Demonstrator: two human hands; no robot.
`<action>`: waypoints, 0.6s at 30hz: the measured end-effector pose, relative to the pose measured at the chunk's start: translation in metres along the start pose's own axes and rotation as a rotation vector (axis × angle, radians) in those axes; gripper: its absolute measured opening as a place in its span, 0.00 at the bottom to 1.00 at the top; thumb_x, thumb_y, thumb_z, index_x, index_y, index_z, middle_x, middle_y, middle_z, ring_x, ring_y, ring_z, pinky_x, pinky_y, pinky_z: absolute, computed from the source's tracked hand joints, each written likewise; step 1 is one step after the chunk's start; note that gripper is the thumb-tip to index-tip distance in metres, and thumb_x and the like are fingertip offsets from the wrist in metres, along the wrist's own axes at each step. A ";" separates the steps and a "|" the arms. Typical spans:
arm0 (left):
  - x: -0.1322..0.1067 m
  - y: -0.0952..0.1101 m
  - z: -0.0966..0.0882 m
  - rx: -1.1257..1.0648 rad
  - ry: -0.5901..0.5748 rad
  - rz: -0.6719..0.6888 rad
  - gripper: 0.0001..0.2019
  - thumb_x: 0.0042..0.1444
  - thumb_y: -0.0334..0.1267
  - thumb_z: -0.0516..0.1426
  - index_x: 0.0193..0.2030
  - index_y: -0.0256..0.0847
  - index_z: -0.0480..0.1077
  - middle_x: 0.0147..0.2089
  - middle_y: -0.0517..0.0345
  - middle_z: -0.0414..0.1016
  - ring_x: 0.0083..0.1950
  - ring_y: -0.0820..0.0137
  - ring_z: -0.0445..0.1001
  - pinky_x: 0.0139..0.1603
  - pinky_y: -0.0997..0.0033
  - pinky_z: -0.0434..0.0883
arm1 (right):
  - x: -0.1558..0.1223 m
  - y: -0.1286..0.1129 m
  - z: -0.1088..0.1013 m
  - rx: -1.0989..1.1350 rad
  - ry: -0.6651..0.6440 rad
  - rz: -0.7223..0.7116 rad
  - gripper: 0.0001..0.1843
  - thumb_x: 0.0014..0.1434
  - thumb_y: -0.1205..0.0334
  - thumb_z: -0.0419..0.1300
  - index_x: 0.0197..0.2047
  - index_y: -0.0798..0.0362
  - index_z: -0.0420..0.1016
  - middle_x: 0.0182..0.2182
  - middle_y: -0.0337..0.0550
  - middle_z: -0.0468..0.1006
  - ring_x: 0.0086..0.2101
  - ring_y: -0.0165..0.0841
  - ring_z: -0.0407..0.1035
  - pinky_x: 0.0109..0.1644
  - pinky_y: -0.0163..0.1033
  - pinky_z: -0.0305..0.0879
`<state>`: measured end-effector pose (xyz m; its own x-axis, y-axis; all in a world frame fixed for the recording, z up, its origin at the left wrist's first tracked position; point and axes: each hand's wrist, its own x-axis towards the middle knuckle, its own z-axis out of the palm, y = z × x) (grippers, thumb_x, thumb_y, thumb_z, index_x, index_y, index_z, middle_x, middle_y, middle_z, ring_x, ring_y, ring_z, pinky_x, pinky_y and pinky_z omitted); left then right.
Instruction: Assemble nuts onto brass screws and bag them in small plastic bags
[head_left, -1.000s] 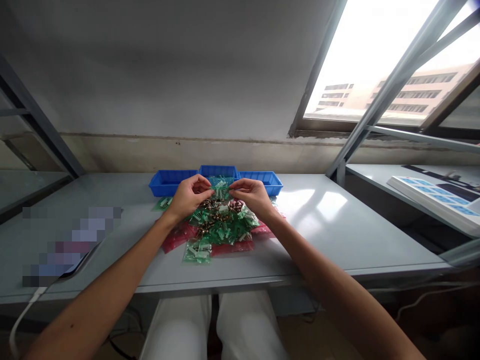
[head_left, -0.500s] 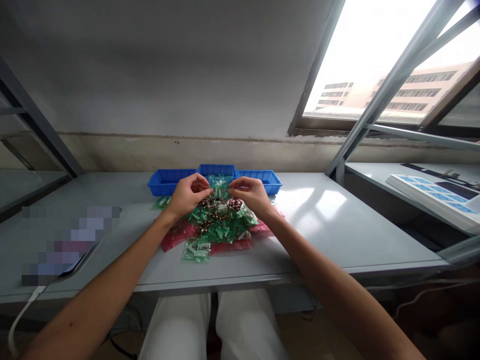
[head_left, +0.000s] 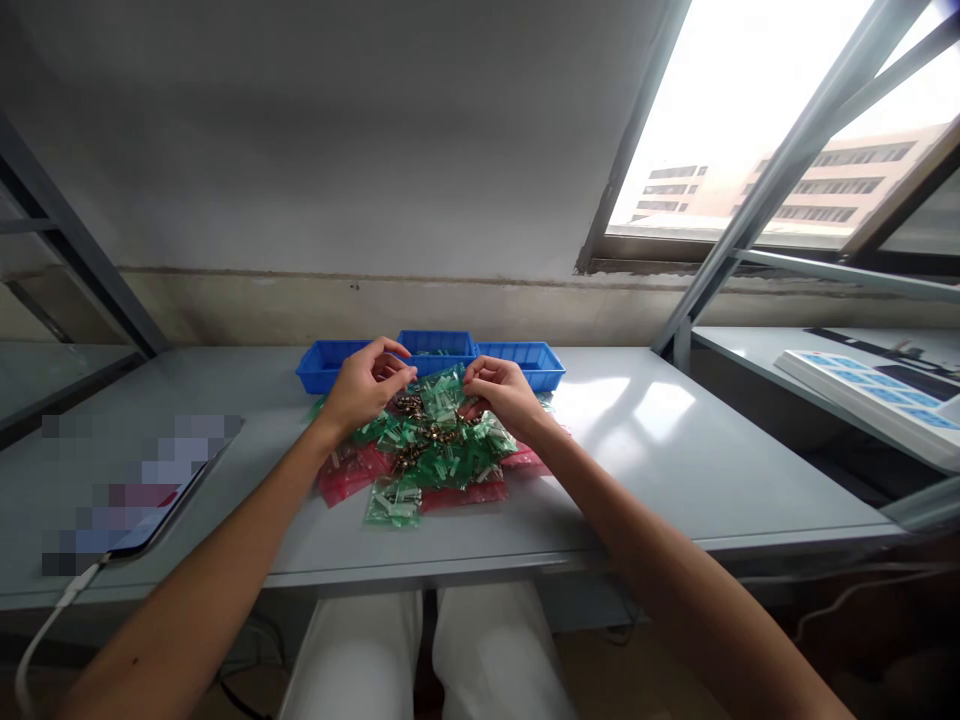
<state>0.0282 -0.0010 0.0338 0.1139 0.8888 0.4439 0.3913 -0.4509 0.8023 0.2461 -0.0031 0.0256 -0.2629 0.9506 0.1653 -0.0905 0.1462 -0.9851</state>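
Looks forward and down from the wearer's head, over the lap (head_left: 360, 650) and across the desk (head_left: 712, 460). Faces the wall (head_left: 337, 150) nearly square on, wide enough to take in the window (head_left: 720, 140) at upper right. Sits fairly near, showing the forearms (head_left: 652, 530) from the lower edge up to the left hand (head_left: 366, 385) and right hand (head_left: 504, 395) around mid-frame, and the blue trays (head_left: 545, 374) a little farther off.

At eight o'clock in my view lies a flat device (head_left: 161, 510), its screen blurred out, with a white cable (head_left: 71, 592) at its near end. A grey wall (head_left: 360, 150) fills twelve. Toward two, behind a metal post (head_left: 810, 145), my window (head_left: 701, 130) shows a pale building (head_left: 862, 170); at three sits a blue-and-white panel (head_left: 877, 395).
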 end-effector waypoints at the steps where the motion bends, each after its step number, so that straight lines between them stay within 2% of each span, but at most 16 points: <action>1: 0.001 -0.001 -0.005 0.096 0.058 0.036 0.12 0.53 0.46 0.60 0.40 0.42 0.69 0.32 0.57 0.76 0.31 0.68 0.73 0.33 0.71 0.68 | 0.000 0.000 0.000 0.020 -0.016 0.023 0.08 0.44 0.63 0.64 0.28 0.54 0.69 0.21 0.35 0.71 0.21 0.31 0.72 0.22 0.34 0.68; 4: 0.006 -0.007 -0.026 0.437 0.192 0.102 0.08 0.54 0.43 0.57 0.36 0.43 0.71 0.30 0.57 0.76 0.31 0.67 0.73 0.37 0.69 0.66 | 0.007 -0.002 -0.001 0.059 -0.001 0.043 0.09 0.43 0.62 0.64 0.29 0.55 0.70 0.23 0.36 0.72 0.22 0.31 0.73 0.24 0.34 0.70; 8: 0.009 -0.020 -0.052 0.665 0.126 0.051 0.06 0.54 0.42 0.56 0.31 0.45 0.72 0.28 0.56 0.77 0.31 0.64 0.73 0.35 0.69 0.63 | 0.026 -0.007 -0.003 0.122 0.106 -0.048 0.11 0.44 0.60 0.67 0.31 0.55 0.72 0.24 0.38 0.74 0.27 0.32 0.75 0.34 0.37 0.75; 11: 0.008 -0.026 -0.060 0.722 0.080 -0.009 0.07 0.53 0.43 0.57 0.30 0.46 0.73 0.29 0.56 0.77 0.31 0.63 0.72 0.32 0.69 0.61 | 0.040 -0.008 -0.004 0.115 0.147 -0.140 0.15 0.47 0.57 0.67 0.37 0.54 0.75 0.31 0.43 0.78 0.36 0.35 0.76 0.41 0.39 0.74; 13: 0.007 -0.028 -0.060 0.724 0.034 -0.034 0.07 0.52 0.45 0.58 0.30 0.46 0.73 0.29 0.56 0.77 0.30 0.63 0.72 0.30 0.69 0.60 | 0.043 -0.004 -0.004 0.025 0.157 -0.142 0.16 0.48 0.56 0.67 0.39 0.55 0.76 0.33 0.45 0.79 0.35 0.34 0.76 0.36 0.37 0.73; 16: 0.006 -0.029 -0.059 0.731 -0.054 -0.065 0.08 0.50 0.47 0.59 0.30 0.47 0.74 0.30 0.56 0.78 0.30 0.63 0.72 0.28 0.70 0.58 | 0.037 0.004 -0.004 -0.143 0.165 -0.119 0.14 0.49 0.54 0.66 0.35 0.56 0.77 0.27 0.43 0.76 0.26 0.31 0.72 0.26 0.34 0.66; 18: 0.005 -0.030 -0.059 0.766 -0.087 -0.107 0.10 0.49 0.49 0.59 0.28 0.47 0.73 0.30 0.55 0.77 0.30 0.62 0.71 0.27 0.70 0.57 | 0.030 0.008 -0.004 -0.208 0.128 -0.131 0.13 0.50 0.54 0.65 0.33 0.56 0.77 0.24 0.41 0.75 0.23 0.30 0.69 0.24 0.34 0.64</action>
<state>-0.0368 0.0116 0.0357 0.0988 0.9418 0.3212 0.9223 -0.2078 0.3258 0.2416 0.0276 0.0226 -0.1370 0.9450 0.2971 0.0872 0.3103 -0.9466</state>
